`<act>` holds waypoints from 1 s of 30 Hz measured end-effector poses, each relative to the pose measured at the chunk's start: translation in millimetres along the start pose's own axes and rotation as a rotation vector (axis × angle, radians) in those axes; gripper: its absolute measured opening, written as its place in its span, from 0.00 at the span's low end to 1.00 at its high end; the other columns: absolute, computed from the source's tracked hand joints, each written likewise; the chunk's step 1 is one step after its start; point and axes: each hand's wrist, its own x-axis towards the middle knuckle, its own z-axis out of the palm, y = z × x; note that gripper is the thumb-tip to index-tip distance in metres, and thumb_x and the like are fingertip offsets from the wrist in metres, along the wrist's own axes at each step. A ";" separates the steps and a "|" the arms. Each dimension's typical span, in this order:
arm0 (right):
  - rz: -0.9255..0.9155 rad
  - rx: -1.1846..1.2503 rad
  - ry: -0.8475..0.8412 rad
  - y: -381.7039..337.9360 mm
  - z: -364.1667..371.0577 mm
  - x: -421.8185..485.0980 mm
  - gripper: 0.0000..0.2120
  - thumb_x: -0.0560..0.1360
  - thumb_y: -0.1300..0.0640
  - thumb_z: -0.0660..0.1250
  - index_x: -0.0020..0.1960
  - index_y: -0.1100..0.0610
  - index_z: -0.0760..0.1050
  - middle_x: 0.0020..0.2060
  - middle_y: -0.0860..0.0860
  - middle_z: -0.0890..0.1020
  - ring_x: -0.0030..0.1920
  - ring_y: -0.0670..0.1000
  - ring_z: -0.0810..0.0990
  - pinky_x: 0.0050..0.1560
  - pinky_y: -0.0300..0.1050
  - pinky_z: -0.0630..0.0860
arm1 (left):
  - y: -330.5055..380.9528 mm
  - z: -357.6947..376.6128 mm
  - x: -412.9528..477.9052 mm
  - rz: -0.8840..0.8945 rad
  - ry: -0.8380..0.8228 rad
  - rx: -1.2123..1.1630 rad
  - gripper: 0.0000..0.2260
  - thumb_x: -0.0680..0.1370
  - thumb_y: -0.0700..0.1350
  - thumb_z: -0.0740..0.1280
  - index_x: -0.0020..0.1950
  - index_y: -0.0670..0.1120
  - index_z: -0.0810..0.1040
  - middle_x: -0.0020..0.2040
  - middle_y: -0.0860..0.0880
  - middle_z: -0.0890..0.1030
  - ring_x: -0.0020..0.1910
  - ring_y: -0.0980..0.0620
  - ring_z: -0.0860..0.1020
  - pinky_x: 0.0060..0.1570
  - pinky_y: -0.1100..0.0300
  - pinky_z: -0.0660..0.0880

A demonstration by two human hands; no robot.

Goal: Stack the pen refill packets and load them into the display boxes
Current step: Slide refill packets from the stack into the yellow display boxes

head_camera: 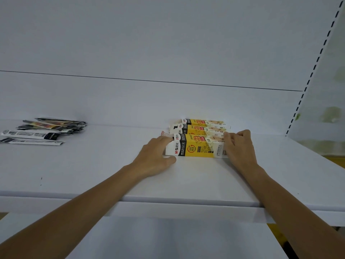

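On the white shelf (93, 165), seen from the head camera, three yellow, black and white display boxes (197, 130) lie flat, side by side and touching, right of centre. The nearest box (197, 147) sits between both hands. The left hand (155, 156) grips its left end, fingers curled over the top and thumb along the front bottom edge. The right hand (239, 146) holds the right end with curled fingers. The pen refill packets (43, 130) lie in a loose pile well apart, at the far left by the back panel (168, 43).
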 end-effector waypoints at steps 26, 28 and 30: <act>-0.063 -0.398 0.032 -15.8 -3.5 -10.6 0.24 0.75 0.40 0.59 0.57 0.59 0.77 0.58 0.57 0.74 0.60 0.58 0.70 0.61 0.59 0.67 | -25.4 -34.1 -7.5 0.064 -0.057 0.095 0.30 0.65 0.52 0.59 0.69 0.53 0.69 0.67 0.54 0.70 0.68 0.55 0.64 0.63 0.64 0.60; -0.101 -0.448 0.057 -19.6 -2.1 -15.3 0.24 0.74 0.41 0.58 0.54 0.60 0.79 0.57 0.59 0.75 0.58 0.61 0.72 0.60 0.63 0.66 | -38.4 -48.0 -13.8 0.069 -0.052 0.192 0.32 0.64 0.54 0.58 0.69 0.54 0.68 0.70 0.56 0.66 0.70 0.56 0.61 0.67 0.60 0.56; -0.176 -0.440 0.098 -25.7 -0.3 -14.2 0.27 0.72 0.41 0.54 0.52 0.61 0.79 0.55 0.60 0.77 0.56 0.64 0.74 0.58 0.65 0.67 | -55.0 -63.4 -21.2 0.065 -0.031 0.265 0.31 0.64 0.55 0.57 0.69 0.55 0.69 0.71 0.56 0.65 0.71 0.56 0.59 0.67 0.60 0.55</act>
